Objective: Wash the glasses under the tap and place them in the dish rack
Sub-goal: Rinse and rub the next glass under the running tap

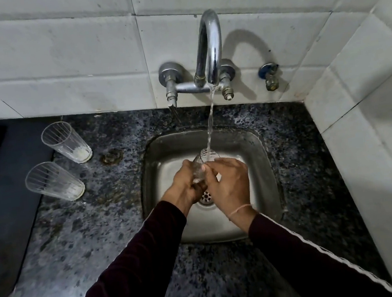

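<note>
I hold a clear ribbed glass (200, 166) over the steel sink (262, 156), its mouth tilted up toward the tap. My left hand (186, 185) grips its lower part and my right hand (230, 181) wraps its side; both hide most of it. Water runs from the chrome tap (211, 47) in a thin stream into the glass. Two more ribbed glasses stand upright on the counter at the left, the far one (66, 142) and the near one (53, 181), each with white residue at the bottom.
The sink is set in a dark speckled granite counter (107, 230). A dark mat or tray (5, 204) lies at the far left. White tiled walls close off the back and the right side. A small valve (270, 77) sticks out right of the tap.
</note>
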